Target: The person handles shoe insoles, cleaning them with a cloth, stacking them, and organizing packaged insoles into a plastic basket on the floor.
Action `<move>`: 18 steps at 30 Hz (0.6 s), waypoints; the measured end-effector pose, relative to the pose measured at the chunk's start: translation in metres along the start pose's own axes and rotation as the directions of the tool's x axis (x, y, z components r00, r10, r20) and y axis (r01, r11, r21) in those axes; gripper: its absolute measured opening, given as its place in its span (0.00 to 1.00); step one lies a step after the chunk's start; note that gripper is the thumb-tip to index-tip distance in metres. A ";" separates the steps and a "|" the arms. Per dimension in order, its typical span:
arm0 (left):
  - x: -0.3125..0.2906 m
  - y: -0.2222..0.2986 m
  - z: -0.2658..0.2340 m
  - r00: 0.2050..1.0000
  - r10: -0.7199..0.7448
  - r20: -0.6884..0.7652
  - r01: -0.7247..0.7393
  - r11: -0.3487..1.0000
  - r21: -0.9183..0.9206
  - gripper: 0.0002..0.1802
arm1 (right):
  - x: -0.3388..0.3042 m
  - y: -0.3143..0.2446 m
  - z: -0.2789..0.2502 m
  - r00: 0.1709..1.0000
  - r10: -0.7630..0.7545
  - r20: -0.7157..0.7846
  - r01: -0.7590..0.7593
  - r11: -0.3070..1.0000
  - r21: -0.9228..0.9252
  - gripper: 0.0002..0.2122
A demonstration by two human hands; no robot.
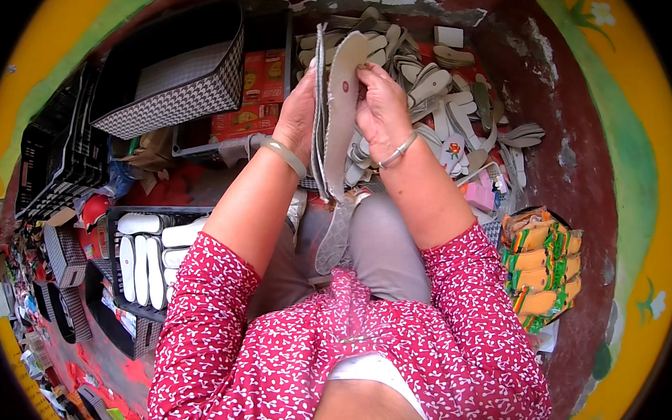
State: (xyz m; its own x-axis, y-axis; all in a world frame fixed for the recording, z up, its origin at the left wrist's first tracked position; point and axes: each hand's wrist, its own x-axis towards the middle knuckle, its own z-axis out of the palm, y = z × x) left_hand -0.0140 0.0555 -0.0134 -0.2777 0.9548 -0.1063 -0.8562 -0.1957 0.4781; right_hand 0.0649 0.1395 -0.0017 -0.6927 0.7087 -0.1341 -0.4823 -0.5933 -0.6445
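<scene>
I hold a few insoles upright between my two hands, above my lap. The fingers of my left hand (297, 116) are closed on the grey insoles (319, 119), which stand edge-on. My right hand (384, 108) grips the far side of a beige insole (342, 94) with a small red mark; its fingertips are partly hidden behind it. Below their lower end hangs a translucent, sole-shaped piece (333, 239), over the gap between my knees. Beyond my hands lies a loose heap of white and grey insoles (428, 85).
At left, a dark crate (115, 254) holds white insoles (141, 272). A large checked basket (179, 104) stands at the upper left beside black stacked crates (59, 146). Packs of orange insoles (539, 263) sit at right, near a maroon wall (575, 218). Pink items (480, 193) lie beside the heap.
</scene>
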 end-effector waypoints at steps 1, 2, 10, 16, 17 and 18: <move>0.000 0.002 -0.004 0.998 -0.011 0.064 0.009 1.000 0.029 0.16 | 0.003 0.007 0.001 1.000 0.002 0.001 -0.002 1.000 -0.005 0.06; 0.000 -0.006 0.003 0.999 0.045 -0.019 -0.045 0.999 -0.027 0.19 | 0.007 0.013 0.002 1.000 0.002 0.000 -0.002 1.000 -0.012 0.06; 0.007 -0.023 -0.003 0.980 0.143 -0.141 -0.127 0.985 0.121 0.22 | 0.000 0.016 0.016 0.998 -0.012 -0.062 0.001 0.987 -0.162 0.09; 0.014 -0.022 -0.012 0.964 0.149 -0.220 -0.098 0.969 0.227 0.21 | 0.019 0.003 -0.013 0.998 0.031 0.050 -0.002 0.866 -0.500 0.13; 0.011 -0.016 -0.010 0.958 0.172 -0.230 -0.109 0.959 0.262 0.20 | 0.027 -0.008 -0.026 0.991 0.067 0.114 0.009 0.827 -0.562 0.13; 0.004 -0.010 -0.001 0.951 0.150 -0.269 -0.075 0.960 0.271 0.19 | 0.029 -0.023 -0.041 0.994 0.065 0.093 0.015 0.739 -0.674 0.14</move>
State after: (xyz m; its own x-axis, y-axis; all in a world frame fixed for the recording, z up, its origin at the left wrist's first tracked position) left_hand -0.0066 0.0607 -0.0197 -0.5100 0.8187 -0.2639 -0.6830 -0.1989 0.7028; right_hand 0.0779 0.1887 -0.0216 -0.7693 0.6302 -0.1050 -0.0055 -0.1709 -0.9853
